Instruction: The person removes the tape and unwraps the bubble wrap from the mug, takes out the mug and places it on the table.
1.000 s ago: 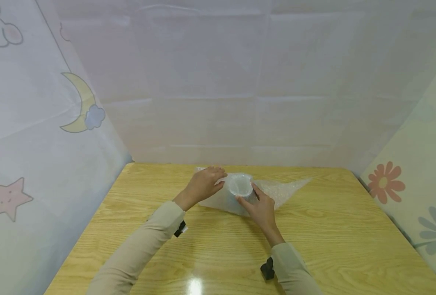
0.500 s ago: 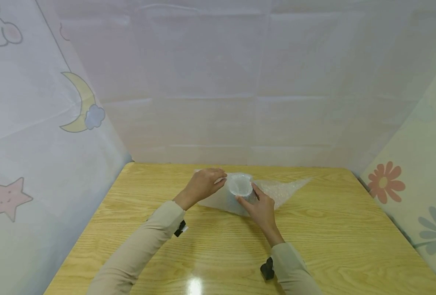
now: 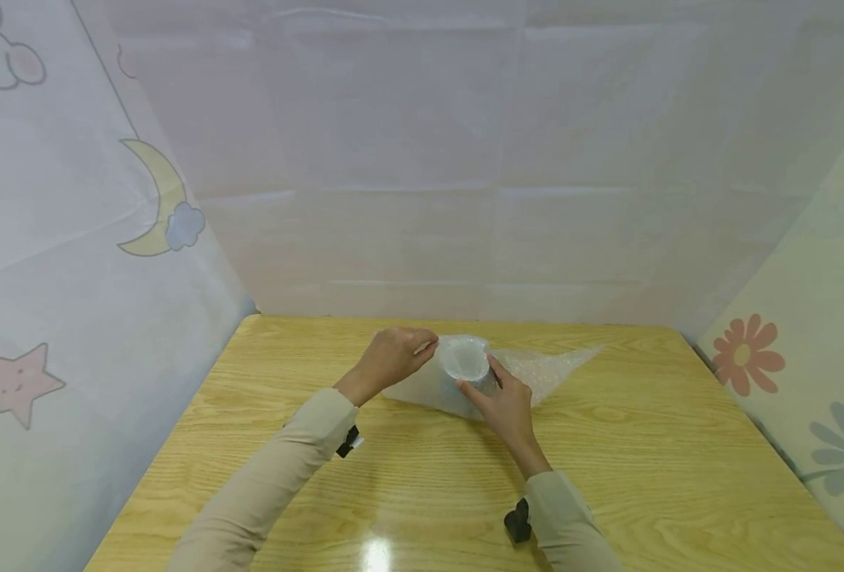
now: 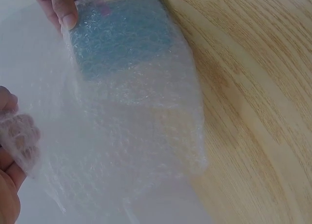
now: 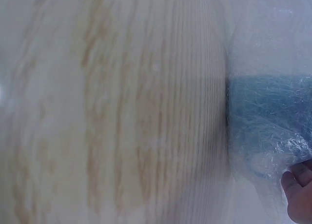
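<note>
A blue-teal object [image 4: 117, 38] shows through layers of bubble wrap [image 4: 141, 121]; its exact kind is hidden by the wrap. In the head view the bundle stands as a round roll [image 3: 465, 359] with a hollow-looking top, near the back of the table. My right hand [image 3: 505, 400] grips the roll's right side, thumb in front and fingers at the rim. At its left, my left hand [image 3: 393, 355] pinches the edge of the loose sheet. The left wrist view shows the left hand's fingers [image 4: 9, 173] partly behind the clear film.
A long pointed tail of bubble wrap [image 3: 553, 367] lies to the right of the roll. The wooden table [image 3: 422, 492] extends in front and to both sides. Printed cloth walls [image 3: 407, 238] stand close behind the table and along its sides.
My left fingers have come down and closed together on the sheet's edge, from a more spread pose. The right hand and the roll have hardly moved.
</note>
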{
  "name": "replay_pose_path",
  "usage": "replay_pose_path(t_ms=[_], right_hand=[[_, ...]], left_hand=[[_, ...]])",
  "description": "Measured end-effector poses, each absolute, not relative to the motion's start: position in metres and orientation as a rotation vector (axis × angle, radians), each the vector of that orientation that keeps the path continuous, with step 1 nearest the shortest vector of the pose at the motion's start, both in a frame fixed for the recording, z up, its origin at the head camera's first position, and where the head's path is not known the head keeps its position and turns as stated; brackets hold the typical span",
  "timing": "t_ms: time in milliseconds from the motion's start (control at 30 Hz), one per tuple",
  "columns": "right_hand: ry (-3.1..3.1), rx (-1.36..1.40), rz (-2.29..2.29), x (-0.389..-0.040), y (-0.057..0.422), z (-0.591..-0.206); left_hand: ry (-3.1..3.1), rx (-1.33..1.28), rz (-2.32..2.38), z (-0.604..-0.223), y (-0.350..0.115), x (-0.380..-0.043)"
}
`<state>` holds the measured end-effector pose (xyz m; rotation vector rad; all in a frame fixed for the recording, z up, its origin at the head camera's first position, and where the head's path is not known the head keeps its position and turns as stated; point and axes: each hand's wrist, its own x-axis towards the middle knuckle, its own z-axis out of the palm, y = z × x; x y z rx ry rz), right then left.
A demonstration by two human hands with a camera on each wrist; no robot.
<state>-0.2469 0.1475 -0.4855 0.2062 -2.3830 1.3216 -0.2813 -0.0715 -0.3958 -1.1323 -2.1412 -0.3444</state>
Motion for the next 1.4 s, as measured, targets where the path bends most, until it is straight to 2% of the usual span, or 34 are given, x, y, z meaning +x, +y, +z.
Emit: replay_pose_path(t_ms=[1400], right_hand=[[-2.4, 0.197, 1.353, -0.246, 0.149, -0.488]], left_hand=[[-2.16, -0.993, -0.666, -0.384, -0.077, -0.289]])
